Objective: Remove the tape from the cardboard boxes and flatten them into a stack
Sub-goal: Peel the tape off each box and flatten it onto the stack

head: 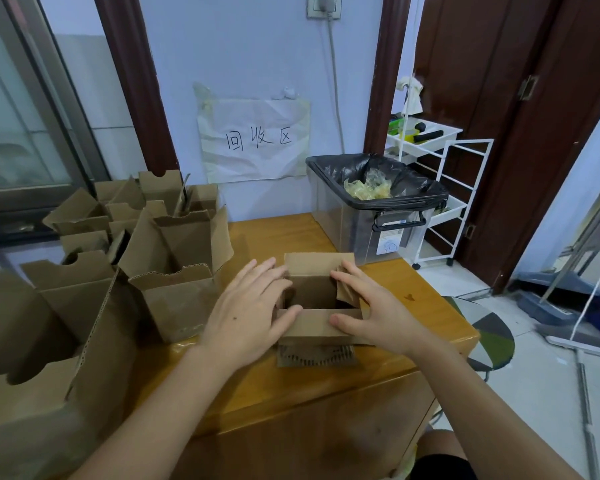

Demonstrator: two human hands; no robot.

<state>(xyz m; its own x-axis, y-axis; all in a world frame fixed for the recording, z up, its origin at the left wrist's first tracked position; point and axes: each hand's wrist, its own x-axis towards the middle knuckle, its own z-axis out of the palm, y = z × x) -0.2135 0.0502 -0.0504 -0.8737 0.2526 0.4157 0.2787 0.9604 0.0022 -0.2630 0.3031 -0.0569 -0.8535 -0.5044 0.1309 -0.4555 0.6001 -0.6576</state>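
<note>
Head view: small open-topped brown cardboard box on wooden desk.
Left hand: fingers spread, pressing left flap.
Right hand: fingers spread, pressing right flap.

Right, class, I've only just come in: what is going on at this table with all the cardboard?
A person stands at a wooden table with both hands on a small open cardboard box. The left hand and right hand spread its top flaps, fingers fairly straight. The box is still upright, not flattened, and stands on a flat piece of cardboard. More opened boxes stand upright to the left. A bin lined with a black bag holds crumpled tape.
</note>
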